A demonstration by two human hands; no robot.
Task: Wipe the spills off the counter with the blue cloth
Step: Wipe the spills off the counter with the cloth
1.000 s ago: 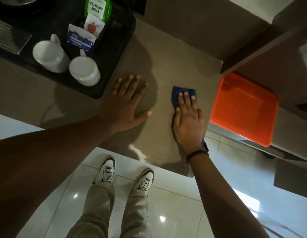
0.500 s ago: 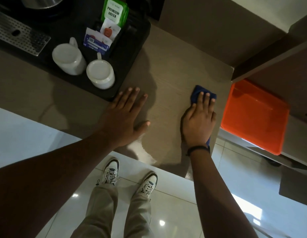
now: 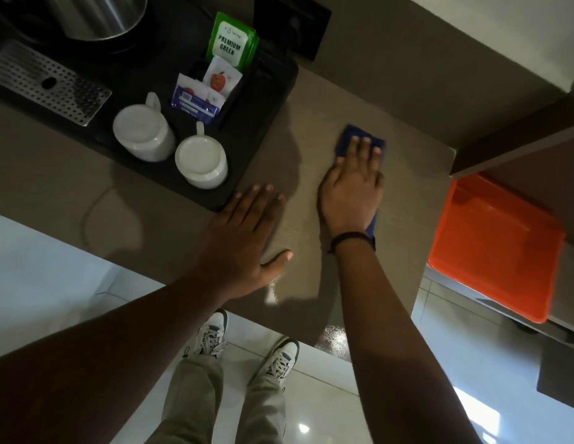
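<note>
The blue cloth [image 3: 347, 135] lies on the brown counter [image 3: 410, 200], right of its middle. My right hand [image 3: 353, 184] presses flat on the cloth and covers most of it. Only the cloth's far edge beyond my fingertips and a corner by my wrist show. My left hand [image 3: 244, 245] rests flat on the counter with fingers spread, holding nothing, just in front of the black tray's corner. Shiny wet patches [image 3: 335, 342] glisten at the counter's near edge, with another wet patch [image 3: 272, 291] below my left thumb.
A black tray [image 3: 269, 100] at the back left holds two upturned white mugs [image 3: 141, 133] [image 3: 200, 161], tea sachets [image 3: 231, 43] and a steel kettle [image 3: 96, 14]. An orange bin [image 3: 494, 245] stands beyond the counter's right end. My shoes stand on the tiled floor below.
My right hand has slid the blue cloth away from me, toward the back of the counter. My left hand stays flat near the tray corner.
</note>
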